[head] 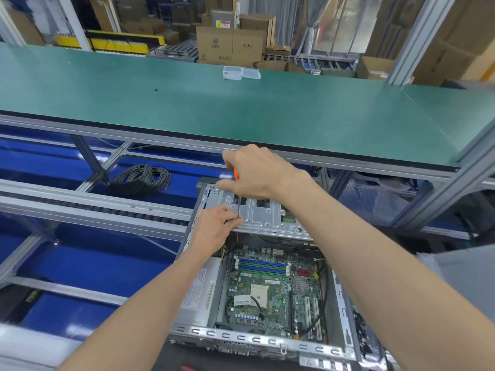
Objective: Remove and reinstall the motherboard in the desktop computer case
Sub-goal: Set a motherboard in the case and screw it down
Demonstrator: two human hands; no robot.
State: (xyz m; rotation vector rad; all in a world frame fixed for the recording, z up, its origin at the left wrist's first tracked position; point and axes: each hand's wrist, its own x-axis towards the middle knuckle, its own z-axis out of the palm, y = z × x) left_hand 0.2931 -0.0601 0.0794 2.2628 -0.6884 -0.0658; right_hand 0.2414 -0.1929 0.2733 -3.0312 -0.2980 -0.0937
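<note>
Gripping an orange-handled screwdriver (236, 188) upright in the right hand (257, 174), tip down on the drive bracket (267, 212). Left hand (217, 226) pinching the shaft near the tip. Motherboard (270, 293) sitting flat inside the open case (241, 337), just below the bracket, RAM slots toward the far end.

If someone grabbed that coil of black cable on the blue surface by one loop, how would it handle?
The coil of black cable would probably sag and go floppy, since its thin strands lie loose. No tie is visible, so the loops may spread or tangle. It looks unlikely to roll, lying flat on the blue surface.
</note>
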